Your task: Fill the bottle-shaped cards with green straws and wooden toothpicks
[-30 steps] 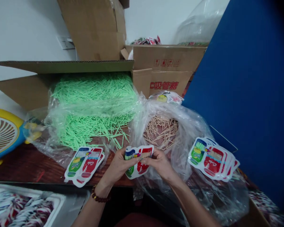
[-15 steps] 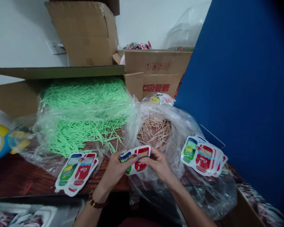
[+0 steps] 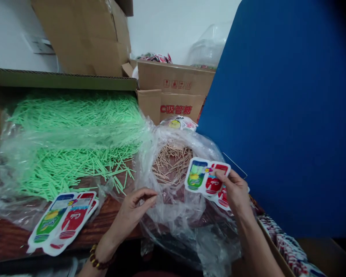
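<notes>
My right hand [image 3: 237, 188] pinches a printed packet [image 3: 196, 177] with a green lemon drink and a red cola cup on it, thumb on top. It holds the packet over the pile of similar packets [image 3: 223, 198], mostly hidden beneath. Near the table edge, my left hand [image 3: 140, 207] has its fingers curled and thumb and fingertip close together, with nothing visible in them. In front of it, brown sticks [image 3: 173, 159] lie in a clear plastic bag [image 3: 178, 206]. Left of that hand, a small stack of packets [image 3: 65, 221] lies on the table.
Many green sticks [image 3: 83, 115] spill from a plastic-lined carton [image 3: 75, 81] at the left. Behind the brown sticks stands a cardboard box [image 3: 175, 82]. A blue panel [image 3: 276, 115] rises at the right. More packets [image 3: 288, 246] fill a box at the lower right.
My right hand has carried the packet from between both hands to the right, over the pile. My left hand has let go of it. The view has shifted right.
</notes>
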The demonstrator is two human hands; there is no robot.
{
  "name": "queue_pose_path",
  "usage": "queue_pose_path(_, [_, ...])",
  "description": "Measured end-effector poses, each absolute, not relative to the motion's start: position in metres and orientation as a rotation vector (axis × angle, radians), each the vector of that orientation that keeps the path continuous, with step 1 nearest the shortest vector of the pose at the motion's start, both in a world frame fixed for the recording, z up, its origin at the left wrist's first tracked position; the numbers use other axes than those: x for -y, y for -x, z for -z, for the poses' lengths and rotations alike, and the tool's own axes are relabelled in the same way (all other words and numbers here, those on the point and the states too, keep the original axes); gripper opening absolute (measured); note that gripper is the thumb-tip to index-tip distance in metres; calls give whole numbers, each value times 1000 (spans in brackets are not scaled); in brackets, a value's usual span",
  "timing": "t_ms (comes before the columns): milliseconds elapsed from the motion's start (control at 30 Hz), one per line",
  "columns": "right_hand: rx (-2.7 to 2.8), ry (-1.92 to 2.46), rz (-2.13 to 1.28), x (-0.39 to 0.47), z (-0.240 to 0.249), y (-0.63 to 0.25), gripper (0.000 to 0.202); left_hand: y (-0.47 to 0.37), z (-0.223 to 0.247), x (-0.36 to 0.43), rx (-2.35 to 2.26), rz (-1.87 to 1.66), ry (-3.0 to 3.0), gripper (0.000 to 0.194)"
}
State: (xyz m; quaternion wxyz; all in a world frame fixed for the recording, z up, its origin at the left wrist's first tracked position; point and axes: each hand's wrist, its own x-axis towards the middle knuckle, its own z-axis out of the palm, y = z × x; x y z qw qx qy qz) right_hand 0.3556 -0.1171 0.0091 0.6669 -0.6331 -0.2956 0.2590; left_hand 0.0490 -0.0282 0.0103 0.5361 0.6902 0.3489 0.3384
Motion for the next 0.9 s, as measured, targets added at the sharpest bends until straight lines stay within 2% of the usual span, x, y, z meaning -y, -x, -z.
queue_pose_path(200, [760,2282,232,131,36,-405,69,-39,-4,30,-863,-779,-1564,14])
queue_pose_path(333, [825,2311,321,139,44,-408,78,-23,-2,38,-943,-802,-1526,13])
queue_pose_path(467, [974,2169,446,131,28,-397,69,12,7,38,-1168,-991,-1569,15])
queue_pose_path(567, [1190,1883,348,105,9,-360,48,57,19,25,-1519,-1191,-1607,22])
queue_pose_path(667, [1490,1480,-29,66,-15,-289,21,110,31,7,-1890,-1156,-1771,28])
queue_pose_path(800, [1935,1121,-483,-1,-35,-182,21,159,44,-9,-2052,-1065,-1825,23])
queue_pose_path(900, [2247,1268,-494,-58,-34,-125,23,174,53,-13,-2167,-925,-1876,25])
